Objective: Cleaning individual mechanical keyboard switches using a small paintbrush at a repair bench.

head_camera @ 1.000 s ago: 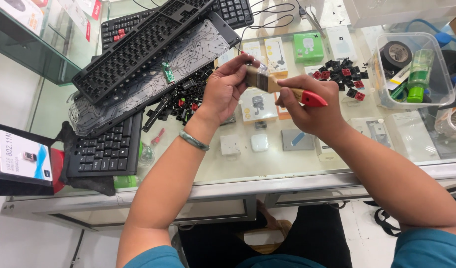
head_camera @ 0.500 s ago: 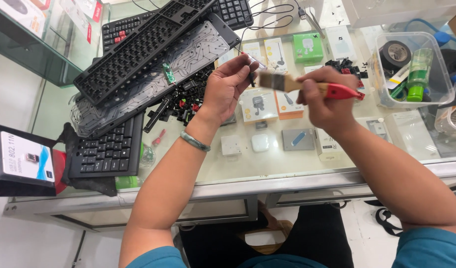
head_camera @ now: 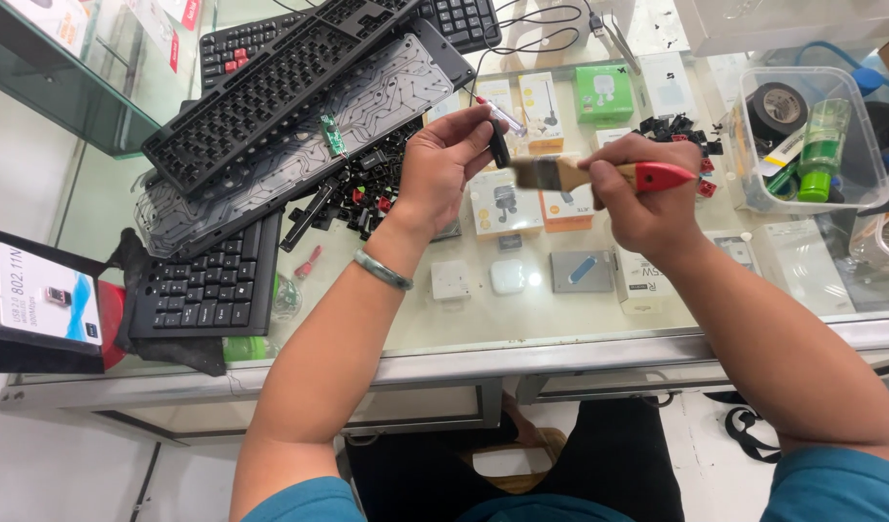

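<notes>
A: Left hand is pinching a small dark key piece between thumb and fingertips, holding it up above the glass counter. Right hand is closed around the paintbrush, gripping its wooden shaft beside the red handle end.

B: Against half a second ago?

A: The brush is sitting further right, bristles drawn just clear of the piece. A second ago the bristles were lying right up against the left fingers. The left hand is holding much the same spot.

B: Surroundings?

A: Stripped black keyboard frame is leaning over a clear circuit sheet, upper left. Loose black and red keycaps are lying just beside the left wrist; more are piled past the right hand. Another keyboard is lying lower left. A clear tub holding tape and a green bottle is standing far right. Nothing is lying between brush and piece.
</notes>
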